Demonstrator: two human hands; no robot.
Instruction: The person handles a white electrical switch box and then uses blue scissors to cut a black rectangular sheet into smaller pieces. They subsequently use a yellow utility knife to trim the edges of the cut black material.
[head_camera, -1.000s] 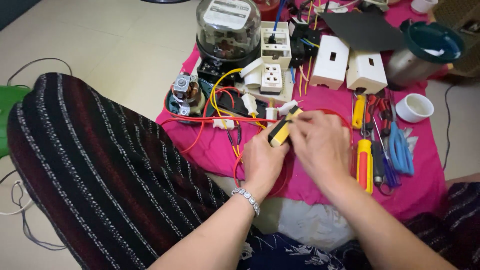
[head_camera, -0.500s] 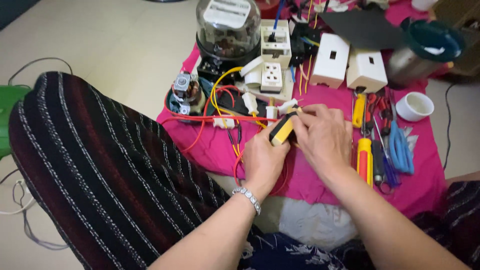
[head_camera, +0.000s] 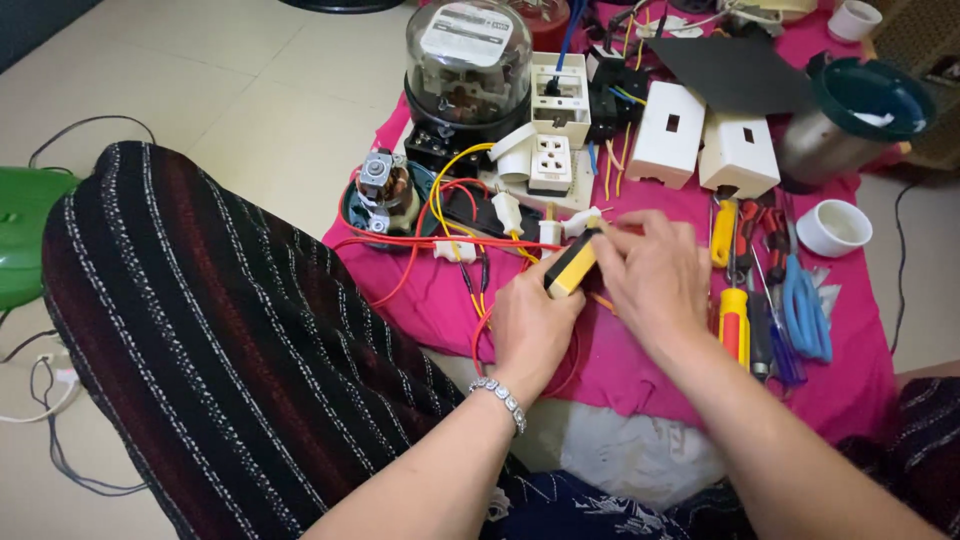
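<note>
While both hands met over the pink cloth (head_camera: 640, 360), the scene read thus:
Left hand (head_camera: 530, 325): fingers curled round the yellow tool (head_camera: 572, 265), gripping its lower end.
Right hand (head_camera: 650, 275): at 3 o'clock of the tool, fingertips pinched at its black tip; exact hold hidden.
Wires (head_camera: 440, 240): red and yellow, loose at 10 o'clock, some ends free.
Screwdrivers (head_camera: 735, 320): at 3 o'clock, untouched.
Socket (head_camera: 550, 165): at 12 o'clock, open.
Meter (head_camera: 468, 60): farthest, 11 o'clock.
Progress: seemingly midway; parts lay unassembled, wiring unfinished.
</note>
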